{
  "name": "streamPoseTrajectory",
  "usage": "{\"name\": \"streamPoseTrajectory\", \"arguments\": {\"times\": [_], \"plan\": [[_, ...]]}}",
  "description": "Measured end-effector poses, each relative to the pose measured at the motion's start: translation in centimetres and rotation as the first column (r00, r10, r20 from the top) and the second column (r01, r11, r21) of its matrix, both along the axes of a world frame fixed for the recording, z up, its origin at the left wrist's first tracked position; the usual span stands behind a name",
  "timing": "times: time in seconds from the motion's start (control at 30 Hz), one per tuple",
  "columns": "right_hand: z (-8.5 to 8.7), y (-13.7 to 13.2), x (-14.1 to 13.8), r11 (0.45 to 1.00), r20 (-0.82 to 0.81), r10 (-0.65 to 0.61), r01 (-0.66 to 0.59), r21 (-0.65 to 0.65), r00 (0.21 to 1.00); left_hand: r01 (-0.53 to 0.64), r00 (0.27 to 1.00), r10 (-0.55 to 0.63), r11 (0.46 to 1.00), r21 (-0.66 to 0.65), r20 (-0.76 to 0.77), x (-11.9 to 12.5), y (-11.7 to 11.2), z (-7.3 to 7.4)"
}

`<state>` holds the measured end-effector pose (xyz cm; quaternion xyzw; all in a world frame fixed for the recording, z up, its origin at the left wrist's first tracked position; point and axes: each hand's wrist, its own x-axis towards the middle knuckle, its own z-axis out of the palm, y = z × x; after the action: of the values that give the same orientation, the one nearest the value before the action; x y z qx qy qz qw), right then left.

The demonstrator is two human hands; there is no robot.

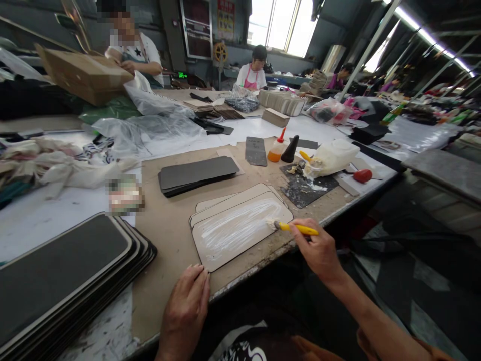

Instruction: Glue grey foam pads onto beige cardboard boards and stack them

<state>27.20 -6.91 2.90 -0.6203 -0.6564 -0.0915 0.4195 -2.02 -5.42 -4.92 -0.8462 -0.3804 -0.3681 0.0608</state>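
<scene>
My right hand (317, 250) is closed round the yellow handle of a brush (300, 229), whose whitish bristles touch the top panel near its right end. That beige panel (240, 230) has rounded corners, a dark edge and streaks of white paste across it. More panels of the same kind lie fanned out underneath. My left hand (188, 296) rests with fingers stretched out at the panel's near left corner. Beyond the panels lies a stack of dark grey strips (199, 174).
At left stands a tall stack of dark rounded panels (67, 260). Behind the brush are a paste-smeared dark board (308, 190), a whitish plastic container (334, 156), a bottle of orange liquid (276, 150) and a red object (363, 175). Other people work across the table.
</scene>
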Motion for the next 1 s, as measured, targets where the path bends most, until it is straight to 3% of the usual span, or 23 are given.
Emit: {"name": "streamPoseTrajectory", "arguments": {"times": [0.13,0.33,0.47,0.7,0.87,1.0], "plan": [[0.2,0.0,4.1,0.984,0.11,-0.177,0.174,0.04,0.978,-0.019,1.0,0.019,1.0,-0.001,0.017,0.1,0.1,0.0],[1.8,1.5,4.5,0.984,0.14,-0.168,0.158,0.08,0.976,-0.016,1.0,0.016,1.0,0.01,0.001,0.0,0.1,-0.2],[1.7,4.0,4.3,0.997,0.127,-0.062,0.055,0.062,0.99,-0.01,1.0,0.01,1.0,0.026,-0.012,-0.3,0.1,-0.6],[-0.4,7.5,3.6,0.982,0.169,0.183,-0.173,-0.07,0.968,0.017,0.994,-0.015,1.0,0.019,-0.111,-0.9,0.1,-0.9],[-1.0,7.5,-0.2,0.943,0.196,0.328,-0.309,-0.12,0.924,-0.059,0.998,0.059,0.998,0.007,0.006,0.0,-0.1,-0.1],[-1.0,6.7,-4.9,0.874,0.139,0.485,-0.477,-0.09,0.863,-0.107,0.994,0.107,0.994,-0.034,0.018,0.5,-0.3,0.5]]}}
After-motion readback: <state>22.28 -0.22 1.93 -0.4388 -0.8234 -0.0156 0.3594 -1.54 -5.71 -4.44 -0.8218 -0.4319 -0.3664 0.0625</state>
